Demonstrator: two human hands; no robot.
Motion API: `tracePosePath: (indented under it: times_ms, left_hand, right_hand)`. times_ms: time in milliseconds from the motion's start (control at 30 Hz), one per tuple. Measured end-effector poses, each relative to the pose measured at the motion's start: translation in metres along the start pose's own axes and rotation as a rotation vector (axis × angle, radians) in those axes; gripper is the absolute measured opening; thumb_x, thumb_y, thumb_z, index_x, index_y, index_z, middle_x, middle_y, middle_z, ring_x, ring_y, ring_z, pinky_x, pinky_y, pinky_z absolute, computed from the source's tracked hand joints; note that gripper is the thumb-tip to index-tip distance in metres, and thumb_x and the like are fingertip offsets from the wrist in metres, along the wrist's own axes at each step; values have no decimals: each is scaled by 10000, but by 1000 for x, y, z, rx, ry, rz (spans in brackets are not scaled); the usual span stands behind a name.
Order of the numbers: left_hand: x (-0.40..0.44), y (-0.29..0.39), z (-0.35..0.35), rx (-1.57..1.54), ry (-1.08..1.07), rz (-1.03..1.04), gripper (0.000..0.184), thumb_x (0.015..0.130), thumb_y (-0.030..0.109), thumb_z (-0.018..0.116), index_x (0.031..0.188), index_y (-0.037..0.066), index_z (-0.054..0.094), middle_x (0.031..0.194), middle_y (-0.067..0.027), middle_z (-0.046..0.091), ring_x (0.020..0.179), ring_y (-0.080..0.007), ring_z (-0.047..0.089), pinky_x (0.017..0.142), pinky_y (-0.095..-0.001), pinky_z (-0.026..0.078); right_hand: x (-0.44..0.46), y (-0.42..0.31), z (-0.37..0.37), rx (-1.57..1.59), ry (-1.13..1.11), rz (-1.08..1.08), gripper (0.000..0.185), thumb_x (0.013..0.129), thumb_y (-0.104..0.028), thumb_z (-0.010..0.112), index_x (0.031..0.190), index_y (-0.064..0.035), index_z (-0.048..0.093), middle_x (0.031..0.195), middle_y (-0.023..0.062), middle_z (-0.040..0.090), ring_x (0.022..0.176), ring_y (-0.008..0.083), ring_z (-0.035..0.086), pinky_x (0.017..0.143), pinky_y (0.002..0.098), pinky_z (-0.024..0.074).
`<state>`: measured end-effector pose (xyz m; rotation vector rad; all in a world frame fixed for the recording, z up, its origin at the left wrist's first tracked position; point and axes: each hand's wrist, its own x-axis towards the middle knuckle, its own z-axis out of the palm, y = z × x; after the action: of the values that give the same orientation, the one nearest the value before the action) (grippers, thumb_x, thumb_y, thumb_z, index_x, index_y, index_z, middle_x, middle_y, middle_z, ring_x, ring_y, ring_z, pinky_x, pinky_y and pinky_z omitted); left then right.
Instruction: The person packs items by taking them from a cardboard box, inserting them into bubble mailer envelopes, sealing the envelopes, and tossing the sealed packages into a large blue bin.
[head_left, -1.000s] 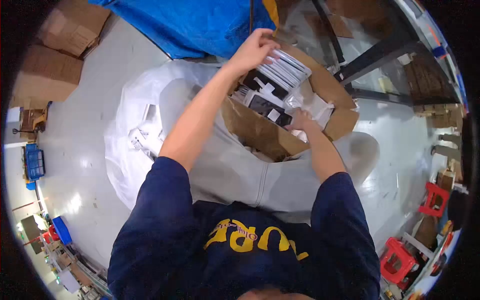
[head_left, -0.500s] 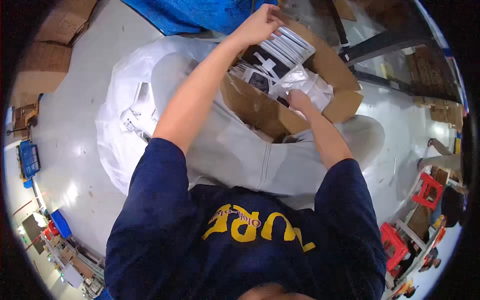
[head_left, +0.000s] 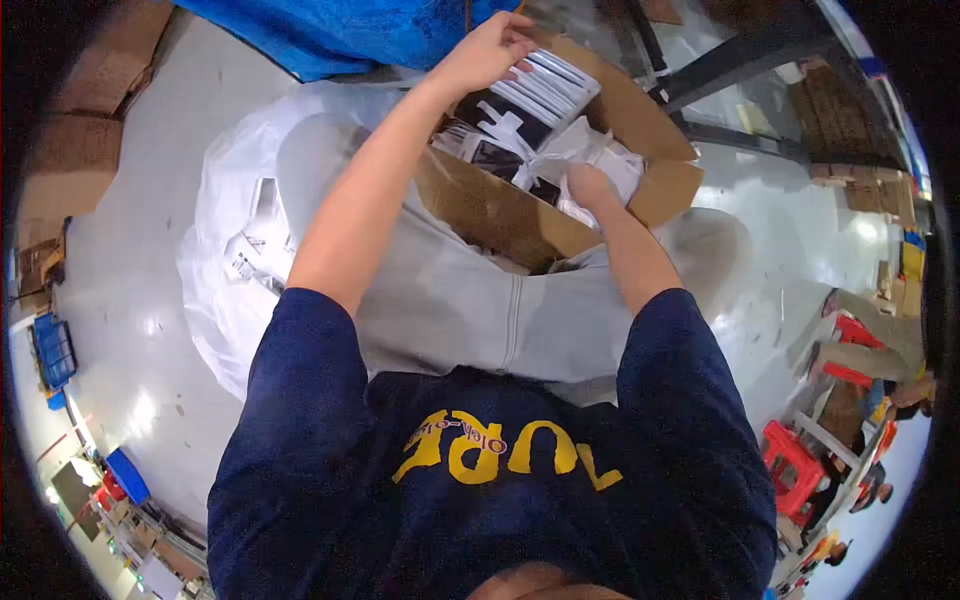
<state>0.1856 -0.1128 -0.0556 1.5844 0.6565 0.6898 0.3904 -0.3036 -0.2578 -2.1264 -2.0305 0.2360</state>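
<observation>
An open cardboard box (head_left: 470, 205) stands between my legs. A row of flat, silver-white packs (head_left: 545, 88) stands on edge at its far end. My left hand (head_left: 485, 55) is at the far left of this row, fingers apart and slightly bent, with fingertips over the packs' edges. Inside the near right part of the box, my right hand (head_left: 590, 187) is curled against a crumpled translucent plastic wrapping (head_left: 615, 165); its fingertips are hidden. Dark flat items with white strips (head_left: 503, 128) lie between the hands.
A clear plastic bag (head_left: 215, 300) with white labelled packets is on the floor at my left. Blue sheeting (head_left: 350, 35) lies ahead, and a dark metal frame (head_left: 750, 75) rises beyond the box. Red stools (head_left: 790, 470) and several people are at the right.
The view has shifted a little, so the box appears further left and higher. My right hand has moved slightly right against the plastic wrapping. My left hand stays by the packs.
</observation>
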Motion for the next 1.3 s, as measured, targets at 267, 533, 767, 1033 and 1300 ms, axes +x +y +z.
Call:
tracePosePath:
  times_ms: [267, 533, 767, 1033, 1300]
  left_hand:
    - [28, -15, -39, 216, -38, -16, 290, 938, 114, 566, 1210, 14, 553, 1016, -142, 635, 762, -192, 593, 645, -276, 490]
    - [4, 26, -37, -125, -101, -411, 329, 900, 161, 656, 1190, 23, 585, 1044, -113, 638, 822, -185, 585, 761, -283, 473]
    - [22, 26, -78, -150, 147, -293, 413, 899, 161, 663, 1258, -15, 558, 1097, -124, 628, 924, -197, 583, 866, -286, 462]
    - [-9, 77, -54, -331, 200, -143, 530, 878, 81, 653, 1369, -29, 486, 1221, -204, 569, 1060, -260, 561, 922, -296, 464]
    - [11, 22, -66, -346, 269, -309, 529, 866, 51, 646, 1365, -28, 491, 1276, -217, 542, 1085, -276, 557, 942, -307, 461]
  right_hand:
    - [68, -27, -110, 187, 131, -172, 199, 835, -169, 608, 960, -58, 716, 988, 160, 673, 850, 345, 629, 903, 439, 494]
    - [64, -96, -233, 279, 671, -510, 193, 821, -57, 599, 980, -74, 706, 1168, 77, 582, 975, 251, 566, 915, 368, 440]
    - [71, -10, -85, 967, 200, 288, 434, 832, -206, 667, 1241, -79, 601, 1199, 100, 614, 1059, 320, 582, 945, 399, 458]
    - [24, 11, 54, -157, 108, 96, 668, 819, -610, 610, 1169, -41, 637, 1002, 202, 687, 926, 392, 668, 883, 449, 519]
    - [53, -1, 44, -7, -882, 335, 855, 820, -578, 598, 1430, -26, 367, 1348, 235, 470, 1188, 400, 506, 972, 526, 441]
